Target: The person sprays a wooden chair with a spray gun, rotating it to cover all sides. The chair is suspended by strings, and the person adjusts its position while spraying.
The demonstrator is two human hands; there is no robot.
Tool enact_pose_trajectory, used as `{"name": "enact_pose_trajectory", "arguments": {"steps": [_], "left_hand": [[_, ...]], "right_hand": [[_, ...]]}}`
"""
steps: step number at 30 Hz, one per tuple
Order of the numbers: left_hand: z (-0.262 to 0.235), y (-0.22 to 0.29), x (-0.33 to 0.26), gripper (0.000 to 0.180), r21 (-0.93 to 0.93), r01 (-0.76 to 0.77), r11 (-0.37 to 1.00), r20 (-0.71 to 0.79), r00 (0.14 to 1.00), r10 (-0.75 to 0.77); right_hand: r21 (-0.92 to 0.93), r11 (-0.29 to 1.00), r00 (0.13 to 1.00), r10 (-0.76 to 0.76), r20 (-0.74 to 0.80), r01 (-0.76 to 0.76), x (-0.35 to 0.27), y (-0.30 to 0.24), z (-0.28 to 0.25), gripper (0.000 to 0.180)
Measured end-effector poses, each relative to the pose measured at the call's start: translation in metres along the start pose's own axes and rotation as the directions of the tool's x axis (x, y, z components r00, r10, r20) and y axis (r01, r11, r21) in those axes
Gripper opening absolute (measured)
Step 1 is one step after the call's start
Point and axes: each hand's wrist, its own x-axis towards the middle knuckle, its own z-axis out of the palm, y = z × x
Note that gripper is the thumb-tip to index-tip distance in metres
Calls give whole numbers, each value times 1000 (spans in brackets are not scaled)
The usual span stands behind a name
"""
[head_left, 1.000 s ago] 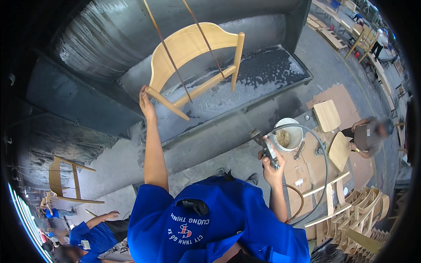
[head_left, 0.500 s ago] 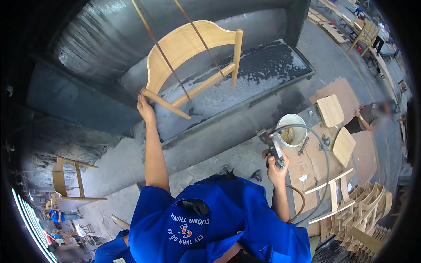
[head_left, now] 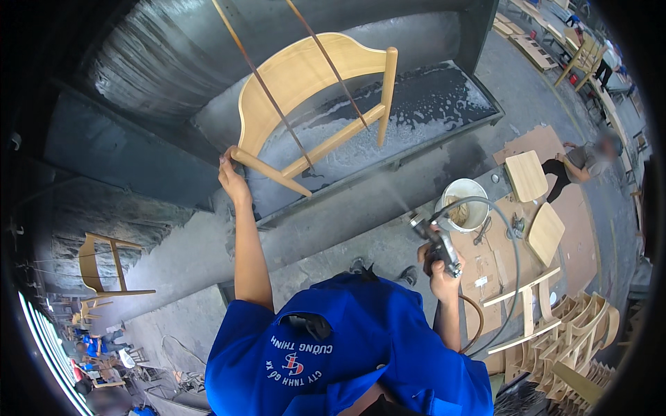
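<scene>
A pale wooden chair back frame (head_left: 291, 69), with a curved backrest, two round posts and a crossbar, hangs on two thin rods over a trough. My left hand (head_left: 234, 182) is closed round the top of its near left post. In my right hand (head_left: 444, 277) is a spray gun (head_left: 438, 244), gripped by its handle, with a grey hose (head_left: 515, 277) looping off to the right. A faint mist streams from the nozzle up and left toward the frame. The gun stays well apart from the wood.
Foamy water lies in the dark trough (head_left: 388, 158). Near the gun stands a white bucket (head_left: 472, 188), with flat wooden panels (head_left: 526, 177) on cardboard beyond it. Stacked chair parts (head_left: 583, 329) fill the lower right. Another chair frame (head_left: 104, 267) hangs at left. A co-worker (head_left: 586, 163) is at right.
The chair frame has swung slightly right and turned a little, my left hand moving with it. Mist now comes from the spray gun. The co-worker at right has changed posture.
</scene>
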Motion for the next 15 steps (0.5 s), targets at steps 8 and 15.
{"name": "enact_pose_trajectory", "arguments": {"steps": [8,15], "left_hand": [[-31,-8,-2,63,-123,-38,992,141,988,55],[-19,-137,-1,43,-57,448,892,608,725,-325]], "right_hand": [[-72,997,971,-37,-238,20,-13,13,-12,91],[-121,990,988,-83,-130,67,-48,21,13,79]]}}
